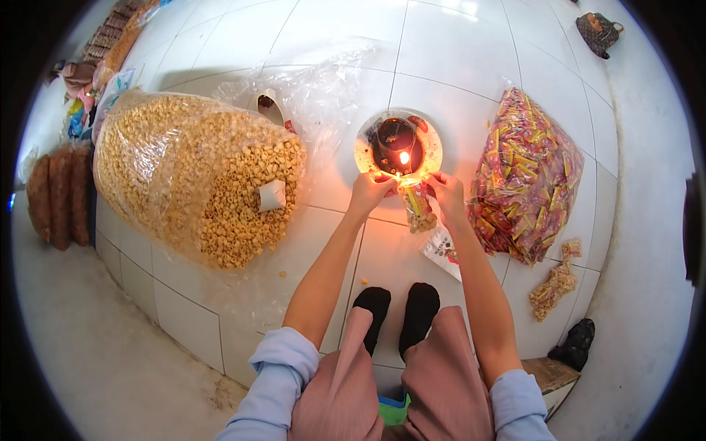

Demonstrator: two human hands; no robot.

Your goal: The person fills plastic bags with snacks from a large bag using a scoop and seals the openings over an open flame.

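Observation:
Pinched between the fingers of my left hand (370, 192) and my right hand (447, 194) is the top edge of a small clear snack packet (418, 209). Ring-shaped snacks and a red-and-yellow label show inside it. That edge is stretched level, right by a burning flame (404, 157). The flame rises at the near side of a dark round cup (397, 135), which stands on a stained white plate (362, 153). Under my right wrist lies a white printed pouch (442, 250). Both hands are closed; the fingertips are partly lost in the glow.
On the left lies a big open plastic bag of ring snacks (246, 209) with a white scoop-like piece (271, 195) on it. A tipped cup (269, 106) is behind. A bag of red-and-yellow sachets (523, 180) stands right, with filled packets (553, 292) nearer me.

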